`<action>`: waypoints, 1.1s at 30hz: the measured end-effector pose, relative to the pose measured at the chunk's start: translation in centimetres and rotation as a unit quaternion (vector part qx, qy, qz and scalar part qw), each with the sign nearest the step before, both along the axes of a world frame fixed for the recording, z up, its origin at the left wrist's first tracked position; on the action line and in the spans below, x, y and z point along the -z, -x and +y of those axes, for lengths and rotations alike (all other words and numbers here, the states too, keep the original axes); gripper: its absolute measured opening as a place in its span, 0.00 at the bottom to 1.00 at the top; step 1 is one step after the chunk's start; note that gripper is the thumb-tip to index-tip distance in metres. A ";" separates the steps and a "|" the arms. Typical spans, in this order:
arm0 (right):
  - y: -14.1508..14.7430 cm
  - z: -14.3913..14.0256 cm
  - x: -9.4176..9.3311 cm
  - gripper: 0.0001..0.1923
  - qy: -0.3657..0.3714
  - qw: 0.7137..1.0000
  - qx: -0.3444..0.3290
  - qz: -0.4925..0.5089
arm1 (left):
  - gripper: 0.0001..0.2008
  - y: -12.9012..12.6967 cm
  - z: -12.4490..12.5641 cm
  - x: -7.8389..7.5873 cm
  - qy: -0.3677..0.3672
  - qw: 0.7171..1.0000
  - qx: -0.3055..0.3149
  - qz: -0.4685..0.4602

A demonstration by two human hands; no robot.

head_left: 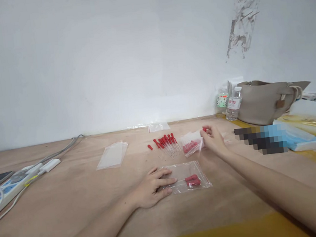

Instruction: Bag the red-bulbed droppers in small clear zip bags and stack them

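Left hand's [151,186] grip is apart, fingers spread flat on the near clear bag [186,176], pinning its left edge to the surface [70,204]. Inside that bag, toward its right end, lie a few red-capped droppers [193,180]. Right hand [213,139], at about one o'clock from the left one, has its grip pinched together on a single red-capped dropper [204,129] at the fingertips. Just beside it at nine o'clock sits a second small bag [191,144] already filled with red droppers, touching or nearly touching the hand; which, I cannot tell. Farther left of that bag, a loose row of droppers [166,142] lies on the wood, with one stray red cap [150,147] apart at its nine o'clock side. A stack of empty bags [112,155] rests well to the left, at about eleven o'clock from the left hand. A power strip [14,184] with cables lies at the far left edge. At the back, against the wall, lie more clear bags [158,126], and at two o'clock stand two water bottles [230,104] beside a beige handbag [267,100].
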State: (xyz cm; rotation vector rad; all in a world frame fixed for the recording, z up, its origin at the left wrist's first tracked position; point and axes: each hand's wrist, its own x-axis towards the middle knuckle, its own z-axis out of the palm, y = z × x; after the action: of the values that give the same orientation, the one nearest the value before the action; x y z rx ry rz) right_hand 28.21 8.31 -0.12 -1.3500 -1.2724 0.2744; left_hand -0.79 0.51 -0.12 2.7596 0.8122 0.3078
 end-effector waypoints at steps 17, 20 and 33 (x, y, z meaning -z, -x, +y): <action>0.3 -6.6 2.5 0.19 0.169 0.906 -0.234 0.310 | 0.21 -0.1 -0.2 0.0 -0.013 1.000 -0.009 -0.005; -0.6 -7.0 2.1 0.19 0.235 0.895 -0.316 0.208 | 0.23 -0.1 -0.2 0.1 -0.009 1.000 -0.010 -0.016; 2.1 -7.4 2.4 0.16 0.209 0.869 -0.446 0.036 | 0.22 -0.2 -0.2 0.1 -0.012 1.000 -0.013 0.000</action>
State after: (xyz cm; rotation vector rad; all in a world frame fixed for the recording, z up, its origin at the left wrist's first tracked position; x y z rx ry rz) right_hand 26.07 0.94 -2.56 -0.9791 -1.7745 1.2933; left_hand -0.63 0.26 -0.21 2.7730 0.8517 0.3243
